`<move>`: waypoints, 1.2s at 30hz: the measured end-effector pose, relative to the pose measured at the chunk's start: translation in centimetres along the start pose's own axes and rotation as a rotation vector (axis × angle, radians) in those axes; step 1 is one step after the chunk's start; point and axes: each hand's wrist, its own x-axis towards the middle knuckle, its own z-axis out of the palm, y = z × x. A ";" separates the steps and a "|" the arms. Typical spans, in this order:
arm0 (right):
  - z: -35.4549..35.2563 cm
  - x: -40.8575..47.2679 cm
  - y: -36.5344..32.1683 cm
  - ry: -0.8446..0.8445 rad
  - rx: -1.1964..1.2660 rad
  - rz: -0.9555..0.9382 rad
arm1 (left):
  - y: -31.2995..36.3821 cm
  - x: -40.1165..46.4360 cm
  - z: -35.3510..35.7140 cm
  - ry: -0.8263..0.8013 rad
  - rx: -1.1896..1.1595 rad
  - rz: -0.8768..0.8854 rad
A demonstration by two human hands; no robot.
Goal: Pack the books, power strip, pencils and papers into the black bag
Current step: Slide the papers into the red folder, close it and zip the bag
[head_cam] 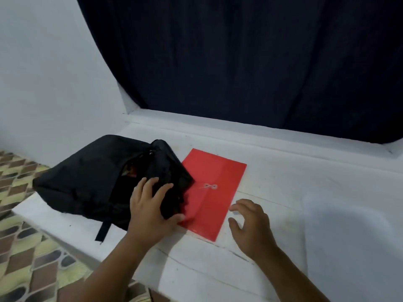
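On a white ledge (283, 192) (dark curtain (239, 62) at 12 o'clock), left hand (150, 210) presses spread fingers on the black bag (87, 179); right hand (250, 223) hovers, loosely spread, at the red envelope's (216, 192) 3 o'clock.

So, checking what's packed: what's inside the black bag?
Through the black bag's open zipper gap, something red shows; the rest of the inside is dark and covered.
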 end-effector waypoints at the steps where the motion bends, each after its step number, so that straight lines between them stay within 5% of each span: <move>1: 1.4 0.6 -1.0 -0.007 0.017 -0.030 | -1.3 0.1 -0.7 -0.061 0.084 -0.037; 6: 7.7 2.8 -4.3 -0.151 0.082 0.008 | -6.6 0.8 -2.6 -0.576 0.366 -0.047; 8: 9.7 3.1 -4.4 -0.230 -0.030 0.062 | -7.8 0.7 -2.1 -0.666 0.405 -0.012; 16: 11.2 2.2 -4.0 -0.247 -0.349 0.050 | -9.9 0.5 -1.4 -0.181 0.301 0.162; 22: 10.4 2.0 -5.0 -0.299 -0.390 0.098 | -11.1 5.7 -4.0 -0.284 0.234 -0.269; 27: 9.8 2.0 -4.9 -0.279 -0.417 0.144 | -13.0 9.3 -7.0 -0.048 -0.086 -0.242; 31: 9.1 1.9 -4.3 -0.256 -0.399 0.181 | -11.9 12.1 -7.8 -0.017 -0.459 -0.325; 36: 7.7 1.4 -2.7 -0.111 -0.215 0.234 | -9.9 15.0 -7.8 0.008 -0.631 -0.387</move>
